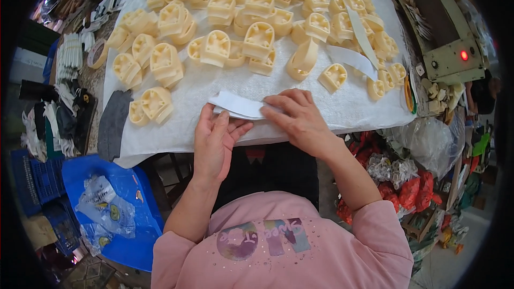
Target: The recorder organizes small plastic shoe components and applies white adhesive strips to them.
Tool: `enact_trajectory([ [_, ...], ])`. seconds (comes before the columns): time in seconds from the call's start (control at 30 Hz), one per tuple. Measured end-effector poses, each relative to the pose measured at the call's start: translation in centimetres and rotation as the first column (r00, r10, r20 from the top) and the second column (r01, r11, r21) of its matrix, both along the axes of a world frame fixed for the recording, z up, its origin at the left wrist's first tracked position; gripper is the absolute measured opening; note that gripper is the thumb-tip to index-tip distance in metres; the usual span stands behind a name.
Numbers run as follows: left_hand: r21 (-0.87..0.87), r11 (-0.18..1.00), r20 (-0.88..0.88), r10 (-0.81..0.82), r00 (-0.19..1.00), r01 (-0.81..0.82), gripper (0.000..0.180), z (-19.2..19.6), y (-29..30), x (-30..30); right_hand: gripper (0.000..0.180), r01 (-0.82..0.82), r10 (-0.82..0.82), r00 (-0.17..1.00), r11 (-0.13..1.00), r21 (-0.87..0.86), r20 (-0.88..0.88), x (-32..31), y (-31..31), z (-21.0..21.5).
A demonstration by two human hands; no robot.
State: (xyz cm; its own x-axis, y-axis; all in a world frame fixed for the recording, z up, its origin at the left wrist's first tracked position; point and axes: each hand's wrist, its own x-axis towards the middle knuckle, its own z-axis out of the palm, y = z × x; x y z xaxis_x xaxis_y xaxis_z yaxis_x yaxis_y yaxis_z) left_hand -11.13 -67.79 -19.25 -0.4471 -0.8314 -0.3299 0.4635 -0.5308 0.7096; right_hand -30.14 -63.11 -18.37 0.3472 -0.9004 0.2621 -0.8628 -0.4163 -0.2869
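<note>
A small stack of thin white strips [238, 106] is held level above the front of the table, between my two hands. My left hand [217, 142] grips its left end, thumb and fingers closed on it. At the other end, my right hand [301, 120] has its fingers bent over the strips; the fingertips partly hide that end. Beyond my hands lie many cream, D-shaped moulded pieces [259, 40] that look like shoe heels, hollow with small posts inside. One lone cream piece [333, 77] is just past my right hand. Two more pieces [152, 105] lie beyond my left hand.
White cloth [176, 139] covers the table. A curved white strip [353, 61] and a pale flat strip [360, 35] lie among the pieces at right. Dark grey sheets [113, 126] hang over the left edge. A blue chair [144, 230] stands left; a machine [452, 59] with a red light stands right.
</note>
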Motion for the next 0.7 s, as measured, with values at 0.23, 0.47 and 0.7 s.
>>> enact_trajectory([
  [0.23,-0.481,0.875,0.443,0.294,0.847,-0.052,0.044,0.3,-0.9,1.6,0.039,-0.061,0.058,0.992,0.998,0.021,0.116,2.6,-1.2,-0.4],
  [0.47,-0.654,0.753,0.427,0.444,0.787,-0.070,0.046,-2.7,-0.3,4.7,0.024,-0.062,0.046,0.982,0.995,0.083,0.182,5.1,-3.3,-0.2],
  [0.7,-0.759,0.651,0.494,0.539,0.683,0.035,0.040,-2.7,0.5,5.3,0.010,-0.131,0.165,0.953,0.980,0.147,-0.253,7.9,-4.3,1.8],
])
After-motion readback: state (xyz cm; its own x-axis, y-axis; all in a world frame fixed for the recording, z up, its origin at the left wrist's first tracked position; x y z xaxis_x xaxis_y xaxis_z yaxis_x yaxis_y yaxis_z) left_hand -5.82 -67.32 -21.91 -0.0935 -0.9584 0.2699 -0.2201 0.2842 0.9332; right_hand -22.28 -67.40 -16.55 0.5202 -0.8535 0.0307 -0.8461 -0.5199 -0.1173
